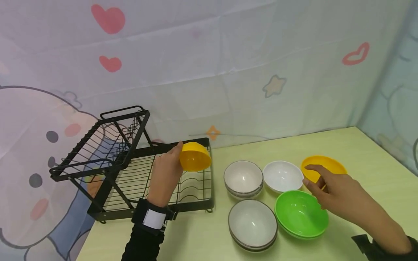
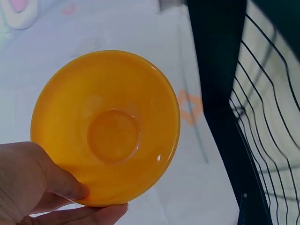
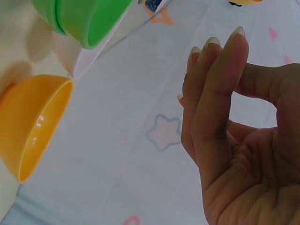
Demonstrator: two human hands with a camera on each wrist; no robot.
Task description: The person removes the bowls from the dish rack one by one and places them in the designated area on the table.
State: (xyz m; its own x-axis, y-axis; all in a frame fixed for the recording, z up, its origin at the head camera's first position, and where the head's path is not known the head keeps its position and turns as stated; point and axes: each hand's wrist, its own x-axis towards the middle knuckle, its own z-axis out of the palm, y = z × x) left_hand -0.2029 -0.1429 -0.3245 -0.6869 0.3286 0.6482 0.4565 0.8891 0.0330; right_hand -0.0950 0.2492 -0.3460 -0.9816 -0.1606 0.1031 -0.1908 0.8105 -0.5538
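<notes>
A small yellow bowl is tilted on its side over the right end of the black dish rack. My left hand pinches its rim, thumb inside and fingers against the outside, as the left wrist view shows of the bowl. On the right, my right hand hovers with loosely bent fingers and holds nothing. Beneath and beside it are a second yellow bowl and a stack of green bowls. In the right wrist view that yellow bowl stands apart from the hand.
Between the rack and the green bowls stand two stacks of pale bowls with dark rims, one farther back and one nearer. A white bowl sits beside the back stack. The rack's raised upper tier stands at left. A printed cloth hangs behind.
</notes>
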